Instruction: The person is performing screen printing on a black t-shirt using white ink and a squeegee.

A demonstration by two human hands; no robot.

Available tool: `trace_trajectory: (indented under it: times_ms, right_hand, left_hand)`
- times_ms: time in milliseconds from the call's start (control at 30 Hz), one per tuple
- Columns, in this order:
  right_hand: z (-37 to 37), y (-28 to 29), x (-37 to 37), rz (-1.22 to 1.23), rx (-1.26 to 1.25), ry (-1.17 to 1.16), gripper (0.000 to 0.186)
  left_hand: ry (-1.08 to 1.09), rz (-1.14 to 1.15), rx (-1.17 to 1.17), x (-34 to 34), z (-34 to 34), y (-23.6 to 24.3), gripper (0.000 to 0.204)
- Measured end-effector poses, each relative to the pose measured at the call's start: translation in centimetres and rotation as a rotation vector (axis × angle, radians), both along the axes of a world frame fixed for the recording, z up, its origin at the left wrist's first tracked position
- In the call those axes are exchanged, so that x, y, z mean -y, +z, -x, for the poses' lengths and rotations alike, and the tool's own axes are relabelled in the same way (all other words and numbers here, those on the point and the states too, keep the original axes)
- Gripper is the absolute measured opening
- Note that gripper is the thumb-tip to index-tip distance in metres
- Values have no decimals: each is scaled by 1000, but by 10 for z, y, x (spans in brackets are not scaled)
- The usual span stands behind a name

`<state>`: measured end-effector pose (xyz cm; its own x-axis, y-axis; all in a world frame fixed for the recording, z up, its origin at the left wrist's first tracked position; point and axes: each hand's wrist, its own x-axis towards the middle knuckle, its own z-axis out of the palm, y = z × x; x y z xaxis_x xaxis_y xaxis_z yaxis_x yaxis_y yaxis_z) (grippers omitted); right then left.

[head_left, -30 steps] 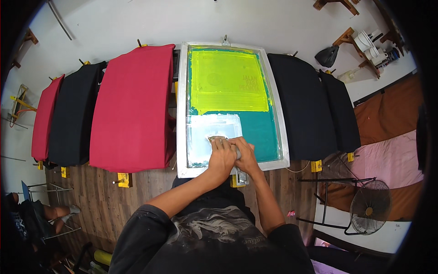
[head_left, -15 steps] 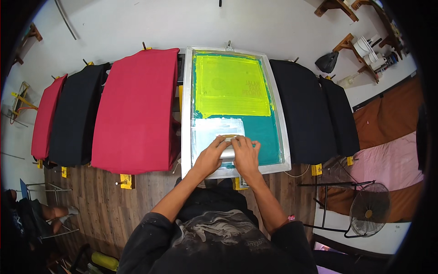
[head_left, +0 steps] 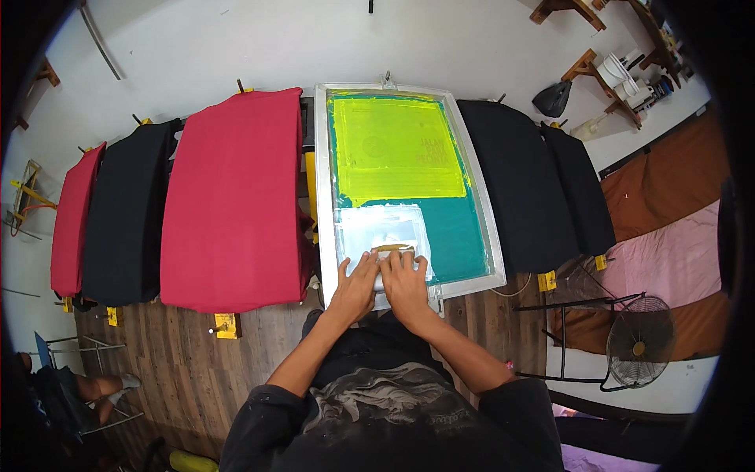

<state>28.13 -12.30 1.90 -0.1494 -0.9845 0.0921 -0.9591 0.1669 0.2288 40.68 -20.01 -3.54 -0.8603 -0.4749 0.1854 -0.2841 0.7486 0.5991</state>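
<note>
A silver-framed printing screen (head_left: 323, 157) lies in front of me with teal mesh (head_left: 460, 236). Bright yellow-green ink (head_left: 397, 149) covers its far part, over a faint circle and lettering. A white patch (head_left: 370, 223) occupies the near left part. Both my hands grip a squeegee (head_left: 393, 248), whose brownish edge shows above the fingers, at the near end of that patch. My left hand (head_left: 356, 287) is closed on its left side, and my right hand (head_left: 405, 287) on its right side. The fingers hide most of the squeegee body.
Red shirts (head_left: 232, 197) and black shirts (head_left: 130, 212) on boards stand to the left. More black shirts (head_left: 519, 189) flank the screen's right. A fan (head_left: 641, 338) stands at lower right, near brown and pink cloth (head_left: 653, 259). Someone's legs (head_left: 102, 393) show at lower left.
Both hands have drawn the squeegee nearer to me, toward the screen's near edge. More of the white patch now shows beyond it. The whole view has shifted slightly.
</note>
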Motion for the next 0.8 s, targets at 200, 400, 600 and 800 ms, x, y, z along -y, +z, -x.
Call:
trace_trajectory:
  times_ms: [200, 400, 600, 800]
  right_hand:
    - [3, 4, -10, 109, 223, -43, 28]
    - [11, 7, -8, 153, 335, -19, 29]
    - [65, 21, 30, 2, 601, -60, 36]
    - [108, 28, 82, -344, 719, -108, 37]
  left_hand:
    - [-3, 107, 31, -4, -1, 16, 60]
    - [43, 142, 47, -5, 1, 30, 54]
    - [-20, -7, 69, 47, 42, 71, 36]
    - [-37, -163, 312, 98, 73, 82, 26]
